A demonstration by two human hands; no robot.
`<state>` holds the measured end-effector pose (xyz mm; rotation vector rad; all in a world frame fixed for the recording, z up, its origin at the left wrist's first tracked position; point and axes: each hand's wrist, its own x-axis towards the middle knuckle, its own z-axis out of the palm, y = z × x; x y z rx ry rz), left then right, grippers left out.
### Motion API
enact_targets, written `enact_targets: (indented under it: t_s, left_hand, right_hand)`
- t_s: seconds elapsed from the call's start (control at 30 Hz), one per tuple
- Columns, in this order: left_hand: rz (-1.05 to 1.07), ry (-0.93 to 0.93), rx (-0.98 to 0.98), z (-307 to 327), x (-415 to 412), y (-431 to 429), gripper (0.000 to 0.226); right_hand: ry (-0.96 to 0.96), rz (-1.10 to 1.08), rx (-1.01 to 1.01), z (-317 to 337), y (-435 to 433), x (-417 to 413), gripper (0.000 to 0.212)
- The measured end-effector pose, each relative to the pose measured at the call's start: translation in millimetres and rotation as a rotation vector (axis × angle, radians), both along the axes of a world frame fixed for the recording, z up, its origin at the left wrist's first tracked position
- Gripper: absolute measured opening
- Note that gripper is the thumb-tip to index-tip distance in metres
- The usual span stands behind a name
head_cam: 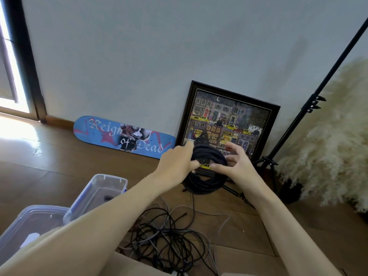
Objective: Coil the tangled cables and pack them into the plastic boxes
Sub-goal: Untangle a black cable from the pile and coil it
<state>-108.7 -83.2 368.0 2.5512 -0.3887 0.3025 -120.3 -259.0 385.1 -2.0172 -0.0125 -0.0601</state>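
I hold one black coil [205,186] up at twelve o'clock. My left hand [176,162] curls round its left side. My right hand [238,165] lays its thumb across the front, fingers loosely spread behind. This cable looks wound but not yet packed. At six o'clock the tangle [169,238] lies loose on the floor, and I judge it most of the work. The plastic boxes [111,177] stand open at nine o'clock.

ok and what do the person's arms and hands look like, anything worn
Both forearms are bare up to the frame edge, no sleeves in view. The left hand and right hand are bare too: no gloves, and no watch, ring or bracelet shows.
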Motion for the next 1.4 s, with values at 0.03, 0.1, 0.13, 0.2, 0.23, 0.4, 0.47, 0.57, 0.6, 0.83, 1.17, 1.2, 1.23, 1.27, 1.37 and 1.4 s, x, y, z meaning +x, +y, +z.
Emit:
enact_targets:
  t_s: [0.03,0.1,0.13,0.2,0.23,0.4,0.47,0.57,0.6,0.83,1.17,1.2,1.23,1.27,1.37,1.4]
  left_hand:
    - [-0.018,-0.096,0.207,2,-3,1,0.023]
    - [-0.073,-0.249,0.525,1,-7,-2,0.033]
    - [-0.111,-0.297,0.621,-2,-7,-6,0.04]
    - [-0.176,-0.364,0.74,-9,-7,-15,0.043]
    - [-0.197,-0.382,0.773,-11,-8,-18,0.04]
    - [-0.24,-0.324,0.723,-13,-8,-16,0.037]
    - [-0.252,-0.287,0.595,-10,-7,-14,0.041]
    - [-0.311,-0.166,0.301,-7,-2,0,0.037]
    - [-0.332,-0.113,0.211,-8,1,4,0.036]
    - [-0.357,0.201,-0.241,-22,16,2,0.036]
    - [-0.011,-0.021,0.017,-26,3,-17,0.04]
    - [-0.001,0.002,0.002,-27,2,-18,0.041]
    - [-0.01,0.051,-0.043,-26,1,-19,0.043]
    - [-0.031,0.11,-0.104,-26,1,-19,0.046]
    - [-0.104,0.275,-0.319,-28,4,-22,0.049]
    - [-0.135,0.35,-0.421,-29,4,-23,0.057]
  right_hand:
    - [-0.074,0.046,-0.193,-2,0,-1,0.089]
    - [-0.183,0.162,-0.517,-11,7,-1,0.096]
    - [-0.239,0.201,-0.655,-17,13,-1,0.095]
    - [-0.302,0.245,-0.767,-26,22,-1,0.091]
    - [-0.283,0.272,-0.732,-28,23,-1,0.088]
    - [-0.224,0.346,-0.615,-27,21,-3,0.079]
    - [-0.253,0.303,-0.619,-25,22,-2,0.071]
    - [-0.257,0.222,-0.477,-15,18,-1,0.049]
    - [-0.223,0.193,-0.409,-10,15,-1,0.044]
    - [-0.009,-0.017,0.07,-1,5,-1,0.026]
    - [0.08,-0.292,0.33,-5,10,1,0.028]
    - [0.084,-0.298,0.359,-5,10,0,0.028]
    - [0.091,-0.304,0.394,-5,9,0,0.028]
    - [0.099,-0.314,0.43,-5,8,-1,0.027]
    - [0.119,-0.361,0.541,-5,6,0,0.026]
    - [0.118,-0.38,0.602,-6,6,0,0.027]
